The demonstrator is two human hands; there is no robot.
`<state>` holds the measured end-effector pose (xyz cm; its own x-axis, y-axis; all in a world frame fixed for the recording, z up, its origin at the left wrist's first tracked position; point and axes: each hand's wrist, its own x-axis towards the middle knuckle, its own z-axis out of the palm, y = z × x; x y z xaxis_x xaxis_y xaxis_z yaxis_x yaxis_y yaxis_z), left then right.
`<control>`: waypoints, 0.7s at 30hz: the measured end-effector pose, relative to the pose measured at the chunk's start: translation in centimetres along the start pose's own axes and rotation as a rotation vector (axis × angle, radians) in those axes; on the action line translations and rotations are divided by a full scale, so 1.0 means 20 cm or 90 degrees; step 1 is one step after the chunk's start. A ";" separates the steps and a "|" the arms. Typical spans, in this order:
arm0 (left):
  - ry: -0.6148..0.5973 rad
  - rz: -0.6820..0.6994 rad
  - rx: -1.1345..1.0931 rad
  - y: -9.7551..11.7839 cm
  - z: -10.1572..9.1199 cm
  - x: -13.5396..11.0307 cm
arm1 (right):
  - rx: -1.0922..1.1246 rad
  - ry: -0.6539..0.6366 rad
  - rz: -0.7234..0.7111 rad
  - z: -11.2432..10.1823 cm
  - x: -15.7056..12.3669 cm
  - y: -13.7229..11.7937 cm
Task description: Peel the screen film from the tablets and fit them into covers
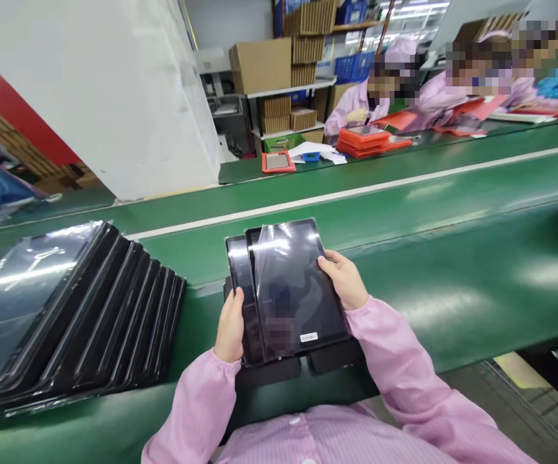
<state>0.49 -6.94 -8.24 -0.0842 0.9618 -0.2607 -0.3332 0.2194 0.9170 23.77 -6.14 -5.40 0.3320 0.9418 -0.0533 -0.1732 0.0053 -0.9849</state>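
Grip: left hand (229, 327) pinches the left edge of the rear panel (243, 270); right hand (347, 280) clasps the right edge of the filmed panel (293, 283).
Filmed panel: between the hands, over dark pads (272, 373); likely light, stiff, slick, breakable; best held by opposite edges.
Stack (100, 309): leaning, left of the filmed panel.
Tabletop (428, 258): glossy green, around the filmed panel.
Room: beyond the filmed panel, orange cases (362, 143), a co-worker (349, 106), cartons (259, 67).

I note bright overhead light, white ceiling strips (421, 8) visible. Glare streaks the flat, film-covered black panel (291, 277) and the stacked glossy black panels (105, 309); pale reflections mark the smooth green counter (482, 258). Edges appear stretched; the background is soft, partly pixelated.
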 end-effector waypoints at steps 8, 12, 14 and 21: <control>-0.172 0.197 0.086 0.06 0.20 0.03 | -0.056 0.095 -0.230 0.01 0.00 -0.11; -0.237 0.288 0.125 0.05 0.30 0.12 | -0.123 0.077 -0.281 -0.09 0.01 -0.18; -0.269 0.279 0.147 0.01 0.34 0.17 | -0.151 0.094 -0.287 -0.15 0.00 -0.17; -0.244 0.269 0.162 -0.14 0.39 0.18 | -0.175 0.094 -0.295 -0.26 -0.05 -0.01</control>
<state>8.49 -2.81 -9.34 0.1981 0.9541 0.2244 -0.1072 -0.2065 0.9726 28.31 -8.74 -6.00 0.4455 0.8048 0.3922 0.2632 0.3010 -0.9166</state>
